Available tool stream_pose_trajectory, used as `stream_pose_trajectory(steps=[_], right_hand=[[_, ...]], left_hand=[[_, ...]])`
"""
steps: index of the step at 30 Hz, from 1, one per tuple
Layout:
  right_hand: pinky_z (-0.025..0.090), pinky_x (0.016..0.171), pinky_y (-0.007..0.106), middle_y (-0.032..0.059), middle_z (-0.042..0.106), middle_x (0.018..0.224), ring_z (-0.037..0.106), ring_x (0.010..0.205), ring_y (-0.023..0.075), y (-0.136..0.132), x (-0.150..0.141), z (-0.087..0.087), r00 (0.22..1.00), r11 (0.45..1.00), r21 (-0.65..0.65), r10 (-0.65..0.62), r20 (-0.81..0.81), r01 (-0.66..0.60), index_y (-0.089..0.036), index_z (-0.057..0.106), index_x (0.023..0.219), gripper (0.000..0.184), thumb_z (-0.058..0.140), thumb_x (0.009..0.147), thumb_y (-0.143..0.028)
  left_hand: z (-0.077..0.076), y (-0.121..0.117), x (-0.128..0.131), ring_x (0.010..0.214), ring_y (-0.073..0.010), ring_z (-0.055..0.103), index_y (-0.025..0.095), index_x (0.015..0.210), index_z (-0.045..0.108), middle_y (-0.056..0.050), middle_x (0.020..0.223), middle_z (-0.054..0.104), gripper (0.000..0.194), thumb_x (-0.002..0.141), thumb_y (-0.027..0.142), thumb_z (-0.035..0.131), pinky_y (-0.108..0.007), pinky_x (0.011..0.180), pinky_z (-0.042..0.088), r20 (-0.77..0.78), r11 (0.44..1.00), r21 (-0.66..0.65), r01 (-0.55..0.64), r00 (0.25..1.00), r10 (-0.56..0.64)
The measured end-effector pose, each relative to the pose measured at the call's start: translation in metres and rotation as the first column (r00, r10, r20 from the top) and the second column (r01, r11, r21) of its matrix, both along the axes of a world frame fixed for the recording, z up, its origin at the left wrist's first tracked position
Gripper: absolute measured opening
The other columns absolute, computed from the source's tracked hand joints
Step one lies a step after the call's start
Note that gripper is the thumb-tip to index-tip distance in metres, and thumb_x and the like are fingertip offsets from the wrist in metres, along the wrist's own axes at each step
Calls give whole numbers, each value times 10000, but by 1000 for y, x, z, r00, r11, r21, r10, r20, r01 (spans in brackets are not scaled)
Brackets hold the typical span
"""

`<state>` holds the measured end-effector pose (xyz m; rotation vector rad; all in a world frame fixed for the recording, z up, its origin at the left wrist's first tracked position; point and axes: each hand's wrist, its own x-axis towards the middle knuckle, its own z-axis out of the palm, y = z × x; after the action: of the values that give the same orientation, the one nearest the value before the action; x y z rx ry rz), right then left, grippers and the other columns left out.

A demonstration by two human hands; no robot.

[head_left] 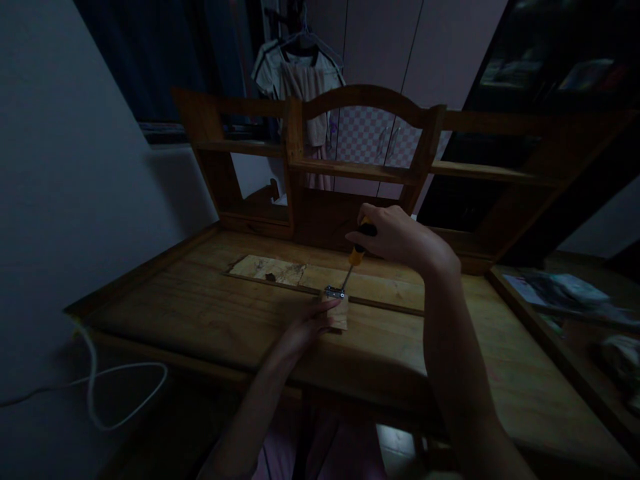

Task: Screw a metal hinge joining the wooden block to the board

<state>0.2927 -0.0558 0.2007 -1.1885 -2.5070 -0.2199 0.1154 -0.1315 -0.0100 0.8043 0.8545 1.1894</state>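
Note:
My right hand (pixel 395 233) is wrapped round the yellow and black handle of a screwdriver (pixel 356 256). The screwdriver tilts down to the left, and its tip meets a small metal fitting (pixel 335 292), perhaps a hinge or a latch. That fitting sits at the far end of a small pale wooden block (pixel 339 316) on the desk. With its fingers closed against the block's left side, my left hand (pixel 307 325) steadies it. Whether a screw is under the tip is too small to tell.
The wooden desk (pixel 200 300) carries a shelf unit (pixel 350 170) along its back. A strip with torn, stained paper (pixel 267 269) lies behind the block. A white cable (pixel 125 367) loops at the left. Papers (pixel 555 290) lie at the right, and clothes (pixel 300 70) hang behind.

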Motion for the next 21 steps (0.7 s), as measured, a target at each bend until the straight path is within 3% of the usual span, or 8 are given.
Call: stream_pose_trajectory(steps=[7,14,21], right_hand=[[385,709,335,134,640,934,602,869,269,6,-16,-11,997,987,139,-79,12,76,-142,526,1091,340,480,946,-446],[380,729,313,99,644,1002,596,908,238,8,-22,-9,997,994,93,64,-34,-61,-174,517,1027,229,468,904,-360],[362,706,359,145,682,910,627,831,294,4,-25,-10,980,961,197,-198,-7,196,-146,554,1071,417,369,948,-499]], left_hand=[[-1,0,0,1315,-356,476,174,1155,717,-127,1348,596,518,652,232,824,-447,1103,368,-33,1000,14,3,999,-2],[0,0,2,1283,-366,503,177,1147,722,-130,1356,588,514,647,247,822,-466,1059,413,-74,1000,4,-14,997,14],[-7,3,1,1296,-338,497,180,1161,714,-116,1348,598,494,676,222,792,-451,1100,376,-60,999,40,-11,998,13]])
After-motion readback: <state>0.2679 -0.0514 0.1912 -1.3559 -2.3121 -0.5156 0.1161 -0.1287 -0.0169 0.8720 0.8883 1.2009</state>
